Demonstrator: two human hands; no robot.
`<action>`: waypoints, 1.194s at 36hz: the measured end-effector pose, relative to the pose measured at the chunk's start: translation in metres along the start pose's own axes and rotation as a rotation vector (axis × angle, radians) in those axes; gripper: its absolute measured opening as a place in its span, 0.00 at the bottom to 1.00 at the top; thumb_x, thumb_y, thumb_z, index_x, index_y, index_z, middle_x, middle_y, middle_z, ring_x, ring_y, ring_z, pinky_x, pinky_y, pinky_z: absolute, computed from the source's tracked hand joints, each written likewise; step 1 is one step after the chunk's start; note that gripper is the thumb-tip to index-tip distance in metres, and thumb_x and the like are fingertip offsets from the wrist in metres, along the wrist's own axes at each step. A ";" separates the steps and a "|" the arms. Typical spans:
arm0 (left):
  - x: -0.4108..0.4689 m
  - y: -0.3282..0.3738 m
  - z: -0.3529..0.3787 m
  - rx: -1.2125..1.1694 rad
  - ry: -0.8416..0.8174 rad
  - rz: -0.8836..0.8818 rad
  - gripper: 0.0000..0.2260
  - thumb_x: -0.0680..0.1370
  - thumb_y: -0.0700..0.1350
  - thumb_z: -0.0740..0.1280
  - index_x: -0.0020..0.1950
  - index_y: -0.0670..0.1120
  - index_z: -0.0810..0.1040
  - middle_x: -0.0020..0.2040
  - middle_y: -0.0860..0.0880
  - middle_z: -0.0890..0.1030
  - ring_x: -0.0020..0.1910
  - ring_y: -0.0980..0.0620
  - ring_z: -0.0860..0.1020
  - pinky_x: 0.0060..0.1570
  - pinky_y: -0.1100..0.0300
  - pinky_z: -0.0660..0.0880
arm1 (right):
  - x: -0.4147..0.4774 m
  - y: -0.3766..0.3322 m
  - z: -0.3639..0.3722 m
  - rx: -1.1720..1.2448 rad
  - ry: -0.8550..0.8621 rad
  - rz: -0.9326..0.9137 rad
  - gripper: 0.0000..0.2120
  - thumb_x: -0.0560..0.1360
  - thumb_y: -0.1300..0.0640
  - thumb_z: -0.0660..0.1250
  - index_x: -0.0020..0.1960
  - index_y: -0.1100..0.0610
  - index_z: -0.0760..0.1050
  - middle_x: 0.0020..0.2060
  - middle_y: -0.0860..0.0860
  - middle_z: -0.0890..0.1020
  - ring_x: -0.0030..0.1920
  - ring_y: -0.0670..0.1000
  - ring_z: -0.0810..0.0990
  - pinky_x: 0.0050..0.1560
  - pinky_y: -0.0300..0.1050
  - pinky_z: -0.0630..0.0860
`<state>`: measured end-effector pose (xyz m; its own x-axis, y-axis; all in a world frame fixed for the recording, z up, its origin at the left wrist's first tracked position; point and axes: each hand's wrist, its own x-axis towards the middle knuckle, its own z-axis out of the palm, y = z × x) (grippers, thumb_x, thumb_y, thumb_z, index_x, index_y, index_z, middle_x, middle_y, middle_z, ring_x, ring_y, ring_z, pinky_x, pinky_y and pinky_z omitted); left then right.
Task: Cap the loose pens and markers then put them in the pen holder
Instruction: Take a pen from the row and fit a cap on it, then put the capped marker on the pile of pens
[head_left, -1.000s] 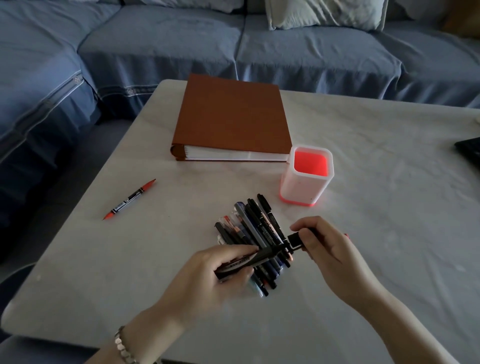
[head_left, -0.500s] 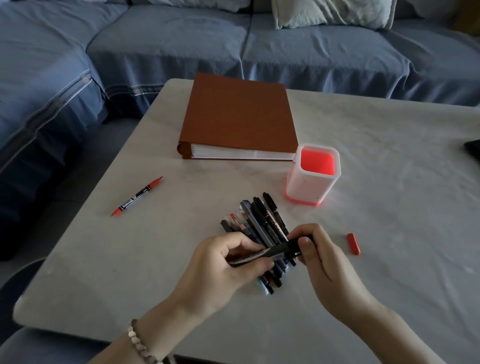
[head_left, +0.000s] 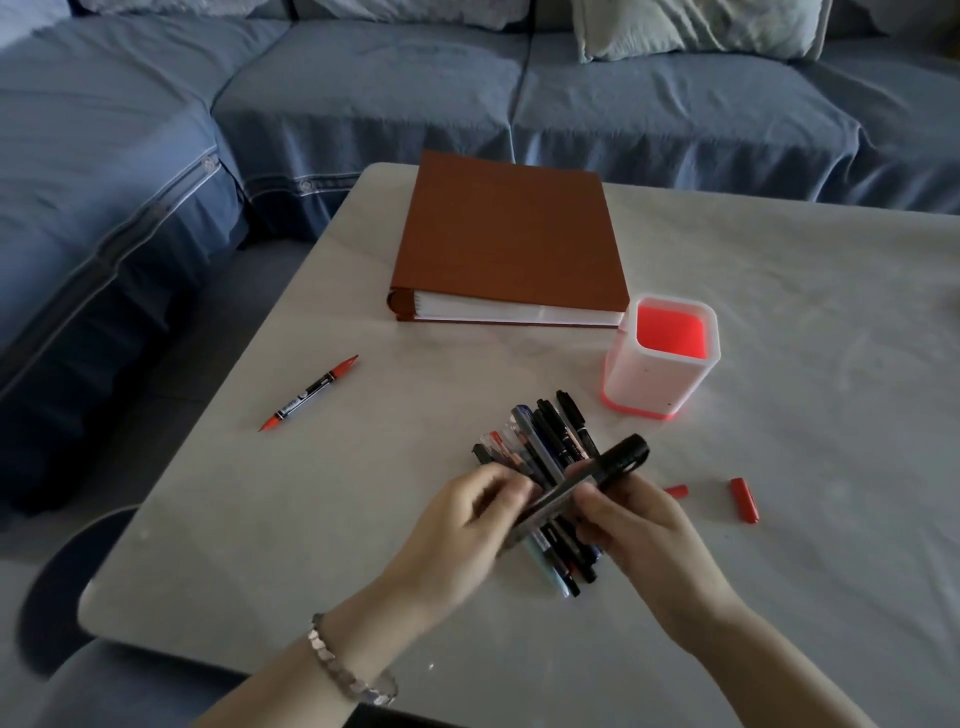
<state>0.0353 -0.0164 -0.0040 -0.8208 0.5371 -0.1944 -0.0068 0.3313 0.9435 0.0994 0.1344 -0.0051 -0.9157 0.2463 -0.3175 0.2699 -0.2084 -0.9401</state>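
A black marker (head_left: 597, 478) with its black cap on is tilted up and to the right over a pile of pens and markers (head_left: 545, 447). My right hand (head_left: 628, 525) grips it at the middle. My left hand (head_left: 467, 525) is at its lower end, fingers curled loosely; whether they still touch the marker is blurred. The white pen holder (head_left: 662, 384) with its red inside stands empty beyond the pile to the right. Two red caps (head_left: 744, 500) (head_left: 675, 491) lie right of my hands. A red-ended marker (head_left: 310, 392) lies alone at the left.
A brown binder (head_left: 511, 234) lies flat at the back of the white table (head_left: 831, 364), touching the holder's corner. A blue sofa (head_left: 363, 93) wraps around the table's far and left sides. The table's near-left corner is rounded.
The cap has been pushed onto the black marker. The marker has swung from lying level to pointing up-right, now gripped by my right hand, and my left hand's grip has loosened.
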 end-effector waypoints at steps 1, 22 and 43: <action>0.004 -0.010 -0.006 0.086 0.047 0.014 0.10 0.78 0.50 0.60 0.42 0.48 0.77 0.36 0.52 0.79 0.34 0.61 0.74 0.37 0.69 0.69 | 0.004 0.000 -0.003 -0.014 0.030 0.008 0.06 0.74 0.63 0.62 0.45 0.57 0.77 0.36 0.48 0.84 0.39 0.45 0.81 0.45 0.41 0.74; 0.072 -0.095 -0.136 0.871 0.650 -0.216 0.11 0.76 0.37 0.62 0.57 0.40 0.75 0.53 0.39 0.79 0.55 0.38 0.73 0.51 0.48 0.67 | 0.079 0.019 -0.029 -1.229 0.215 -0.025 0.19 0.77 0.48 0.59 0.65 0.55 0.69 0.57 0.52 0.76 0.53 0.54 0.77 0.51 0.50 0.76; 0.029 -0.014 -0.029 0.459 0.245 0.098 0.09 0.79 0.39 0.56 0.57 0.43 0.71 0.48 0.46 0.75 0.33 0.56 0.72 0.34 0.70 0.68 | 0.033 0.018 -0.111 -1.198 0.284 -0.060 0.10 0.74 0.57 0.65 0.55 0.52 0.78 0.45 0.45 0.73 0.42 0.46 0.72 0.44 0.40 0.69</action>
<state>-0.0047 -0.0285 -0.0152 -0.9149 0.4036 0.0094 0.2827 0.6239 0.7286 0.1071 0.2444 -0.0459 -0.8793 0.4538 -0.1449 0.4693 0.7729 -0.4270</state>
